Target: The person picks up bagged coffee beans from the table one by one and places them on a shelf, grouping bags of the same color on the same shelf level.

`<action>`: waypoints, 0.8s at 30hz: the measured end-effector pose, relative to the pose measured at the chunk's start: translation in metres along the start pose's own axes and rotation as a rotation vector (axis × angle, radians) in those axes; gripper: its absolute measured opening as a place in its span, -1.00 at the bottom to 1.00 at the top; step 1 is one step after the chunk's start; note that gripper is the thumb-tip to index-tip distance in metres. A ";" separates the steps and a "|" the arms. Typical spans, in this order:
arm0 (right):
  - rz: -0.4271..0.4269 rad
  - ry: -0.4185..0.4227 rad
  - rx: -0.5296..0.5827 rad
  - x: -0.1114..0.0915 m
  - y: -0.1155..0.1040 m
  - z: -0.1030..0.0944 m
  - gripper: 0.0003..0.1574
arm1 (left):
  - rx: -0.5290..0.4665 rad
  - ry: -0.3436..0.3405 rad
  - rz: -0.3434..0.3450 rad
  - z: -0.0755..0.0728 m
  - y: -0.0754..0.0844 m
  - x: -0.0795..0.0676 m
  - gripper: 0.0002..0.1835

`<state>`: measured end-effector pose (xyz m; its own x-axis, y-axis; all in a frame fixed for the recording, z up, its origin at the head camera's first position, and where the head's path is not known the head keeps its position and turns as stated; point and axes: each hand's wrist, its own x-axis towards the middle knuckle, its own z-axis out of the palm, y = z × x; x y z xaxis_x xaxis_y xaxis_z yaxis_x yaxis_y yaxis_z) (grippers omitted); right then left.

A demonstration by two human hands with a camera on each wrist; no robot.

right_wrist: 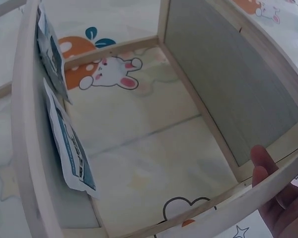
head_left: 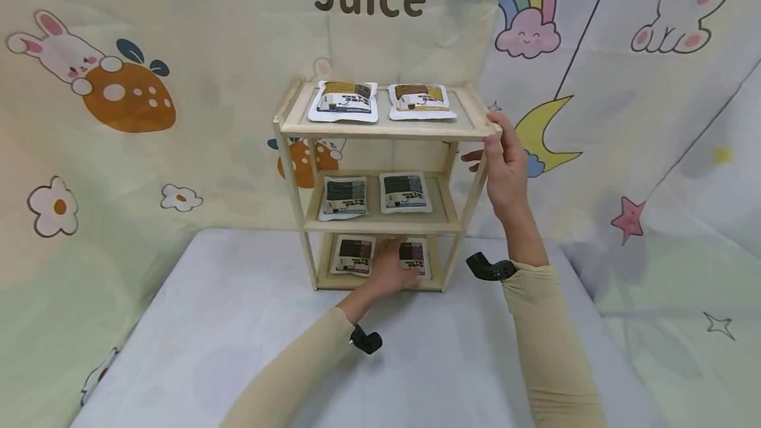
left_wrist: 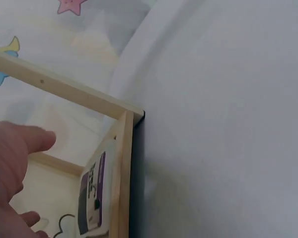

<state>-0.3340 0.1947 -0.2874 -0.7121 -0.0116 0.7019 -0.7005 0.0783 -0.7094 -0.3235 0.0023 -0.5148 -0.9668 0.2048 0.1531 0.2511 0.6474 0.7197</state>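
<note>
A three-tier wooden shelf rack (head_left: 380,131) stands on a white-covered table. My right hand (head_left: 508,174) grips its upper right corner, thumb in front and fingers behind; the right wrist view shows fingertips (right_wrist: 260,158) hooked at the frame. My left hand (head_left: 392,269) is at the bottom tier, beside a flat pouch with a purple and dark label (head_left: 414,256), partly covering it. The left wrist view shows that thumb extended, with a gap to the pouch (left_wrist: 97,191). Another purple-labelled pouch (head_left: 353,255) lies left of the hand.
Two teal-labelled pouches (head_left: 405,192) lie on the middle tier, and two yellow-brown ones (head_left: 421,102) on the top. Patterned cloth (head_left: 226,117) hangs behind, marked "Juice". White tabletop (head_left: 255,322) extends in front of the rack.
</note>
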 end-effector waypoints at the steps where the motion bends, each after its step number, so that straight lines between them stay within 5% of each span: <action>1: 0.000 -0.001 -0.003 -0.001 0.000 0.000 -0.49 | -0.004 -0.007 0.020 -0.002 -0.002 -0.004 -0.20; 7: -0.018 -0.006 -0.031 -0.003 0.001 -0.001 -0.49 | -0.012 -0.027 0.146 -0.023 -0.023 -0.033 -0.22; 19: 0.044 0.006 -0.099 -0.008 -0.006 -0.003 -0.43 | 0.052 -0.037 0.177 -0.077 -0.067 -0.097 -0.33; 24: 0.048 0.054 -0.268 -0.025 -0.033 -0.009 -0.44 | 0.179 -0.010 0.161 -0.103 -0.094 -0.125 -0.34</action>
